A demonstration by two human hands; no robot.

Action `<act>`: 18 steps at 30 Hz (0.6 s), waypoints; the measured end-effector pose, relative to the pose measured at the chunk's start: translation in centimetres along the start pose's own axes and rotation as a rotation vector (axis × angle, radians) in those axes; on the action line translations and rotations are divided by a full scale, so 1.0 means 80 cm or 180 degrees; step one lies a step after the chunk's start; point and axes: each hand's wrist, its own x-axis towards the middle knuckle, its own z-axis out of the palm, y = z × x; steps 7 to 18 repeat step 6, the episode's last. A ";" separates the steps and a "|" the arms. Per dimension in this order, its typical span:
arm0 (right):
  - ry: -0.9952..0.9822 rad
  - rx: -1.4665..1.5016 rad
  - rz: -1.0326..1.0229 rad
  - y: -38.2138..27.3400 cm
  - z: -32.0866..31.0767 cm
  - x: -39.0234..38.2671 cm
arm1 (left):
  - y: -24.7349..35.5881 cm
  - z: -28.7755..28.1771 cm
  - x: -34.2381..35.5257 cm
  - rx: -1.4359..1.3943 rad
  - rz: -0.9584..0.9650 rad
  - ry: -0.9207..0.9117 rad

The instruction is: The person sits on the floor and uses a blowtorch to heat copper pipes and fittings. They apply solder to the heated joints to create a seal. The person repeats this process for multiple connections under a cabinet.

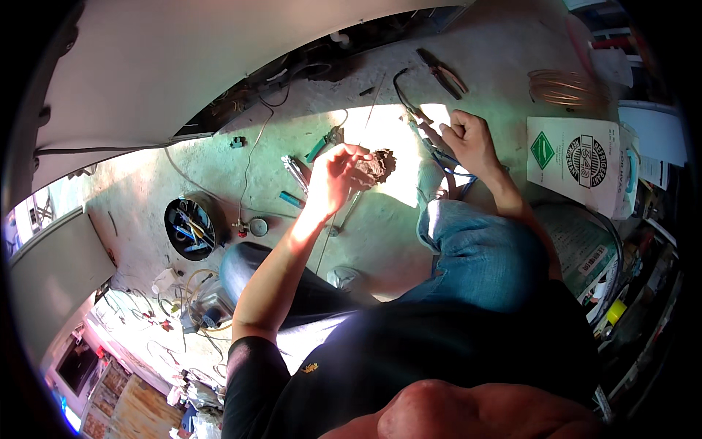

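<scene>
My left hand (pixel 333 175) is closed, with the thumb and fingers pinched round a thin straight rod (pixel 375 100). The rod slants past the hand at both ends. Just right of those fingertips, a brown, crumbly lump (pixel 379 167) lies on the sunlit floor. My right hand (pixel 472 143) is curled closed above my knee; what it holds, if anything, is hidden. Close to its left side is a torch (pixel 418 115) with a dark bent tip, and blue hoses (pixel 457 174) run below it. Green-handled pliers (pixel 319 148) lie beyond my left hand.
A large pale appliance panel (pixel 183 66) fills the upper left. Dark pliers (pixel 442 73) and a copper tubing coil (pixel 563 89) lie farther off. A white carton (pixel 578 164) stands at right. A round tool bucket (pixel 212 212) and a small gauge (pixel 257 227) are at left.
</scene>
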 end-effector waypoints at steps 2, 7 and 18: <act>-0.0021 -0.0157 -0.0091 -0.039 -0.036 -0.023 | -0.003 0.015 0.008 -0.0040 0.0141 -0.0033; -0.0168 -0.0265 -0.0019 -0.129 -0.110 -0.077 | -0.006 0.057 0.014 -0.0578 -0.0052 0.0026; -0.0168 -0.0265 -0.0019 -0.129 -0.110 -0.077 | -0.006 0.057 0.014 -0.0578 -0.0052 0.0026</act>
